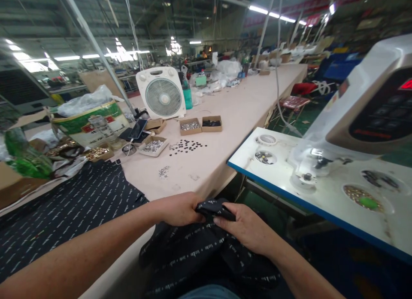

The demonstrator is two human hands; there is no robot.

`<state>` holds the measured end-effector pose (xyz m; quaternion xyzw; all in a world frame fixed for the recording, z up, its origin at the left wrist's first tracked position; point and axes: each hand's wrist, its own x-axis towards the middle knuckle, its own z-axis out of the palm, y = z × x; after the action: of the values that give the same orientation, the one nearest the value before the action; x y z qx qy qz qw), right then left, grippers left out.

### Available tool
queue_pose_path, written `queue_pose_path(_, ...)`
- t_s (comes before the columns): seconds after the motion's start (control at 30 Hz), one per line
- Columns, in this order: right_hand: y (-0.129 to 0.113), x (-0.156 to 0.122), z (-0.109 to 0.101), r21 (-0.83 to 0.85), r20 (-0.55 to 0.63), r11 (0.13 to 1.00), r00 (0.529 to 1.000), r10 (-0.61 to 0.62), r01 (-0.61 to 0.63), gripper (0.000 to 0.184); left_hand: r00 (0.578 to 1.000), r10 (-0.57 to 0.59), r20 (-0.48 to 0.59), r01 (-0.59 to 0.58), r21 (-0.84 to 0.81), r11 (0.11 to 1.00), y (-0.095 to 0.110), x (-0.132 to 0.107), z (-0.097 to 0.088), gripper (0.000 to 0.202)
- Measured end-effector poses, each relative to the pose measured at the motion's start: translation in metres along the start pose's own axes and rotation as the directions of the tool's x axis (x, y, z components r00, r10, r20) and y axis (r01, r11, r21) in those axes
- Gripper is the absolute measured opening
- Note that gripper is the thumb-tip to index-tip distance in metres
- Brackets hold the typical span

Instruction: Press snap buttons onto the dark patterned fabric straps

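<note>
Left hand (178, 208): closed on the dark cloth (193, 251), thumb and fingers pinching a bunched fold from its left side, just off the near edge of the desk (225, 118).
Right hand (247, 228): pinching the same fold from the right, its fingertips almost meeting those of the left hand.
Dark cloth: gathered in the lap below both hands. The pinched fold runs left to right between them, and neither hand is nearer to it than the other.
Press machine (370, 105): right of the hands and farther off. Its white plate (322, 191) with a blue edge stands apart from the desk's right edge, closer to the right hand.
Second cloth (64, 208): same pattern, spread flat on the desk's near left part.
Small boxes (189, 126): mid-desk, in front of the fan (162, 93), with loose studs scattered beside them.
Writing: white marks are printed on the cloth, the sack (93, 123) has red and green print, and the machine has a red display. All of it is too small to read.
</note>
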<state>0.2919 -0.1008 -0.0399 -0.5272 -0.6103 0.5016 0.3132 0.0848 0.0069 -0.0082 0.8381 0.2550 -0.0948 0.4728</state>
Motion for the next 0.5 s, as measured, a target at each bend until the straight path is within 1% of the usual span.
queue_pose_path(0.07,0.001,0.000,-0.001,0.014,-0.030,1.000,0.999,0.027,-0.026,0.020,1.000,0.013,-0.001,-0.013,-0.116,0.993,-0.002,0.002,0.003,0.014)
queue_pose_path(0.13,0.002,-0.001,-0.002,0.033,-0.036,0.998,0.998,0.051,-0.050,0.021,0.998,0.010,-0.065,-0.024,-0.224,0.974,-0.002,0.004,0.009,0.022)
queue_pose_path(0.2,0.002,-0.002,-0.003,0.055,-0.032,0.997,0.997,0.064,-0.062,0.020,0.989,-0.045,-0.142,-0.002,-0.312,0.950,0.000,0.006,0.015,0.026)
queue_pose_path(0.23,0.003,-0.002,-0.004,0.061,-0.040,0.996,0.997,0.066,-0.063,0.020,0.983,-0.088,-0.162,0.024,-0.359,0.933,0.001,0.007,0.019,0.025)
queue_pose_path(0.3,0.002,-0.001,-0.004,0.060,-0.082,0.996,0.994,0.072,-0.068,0.020,0.976,-0.156,-0.154,0.068,-0.466,0.882,0.002,0.008,0.024,0.019)
queue_pose_path(0.33,0.001,0.000,-0.004,0.055,-0.115,0.996,0.990,0.078,-0.072,0.020,0.976,-0.168,-0.138,0.073,-0.517,0.853,0.002,0.008,0.026,0.016)
queue_pose_path(0.4,-0.003,0.002,-0.004,0.040,-0.169,0.996,0.982,0.088,-0.083,0.017,0.984,-0.141,-0.107,0.050,-0.597,0.801,0.000,0.007,0.027,0.015)
queue_pose_path(0.5,-0.010,0.006,-0.006,0.015,-0.193,0.996,0.978,0.084,-0.083,0.013,0.994,-0.090,-0.059,0.023,-0.701,0.713,-0.006,0.006,0.027,0.023)
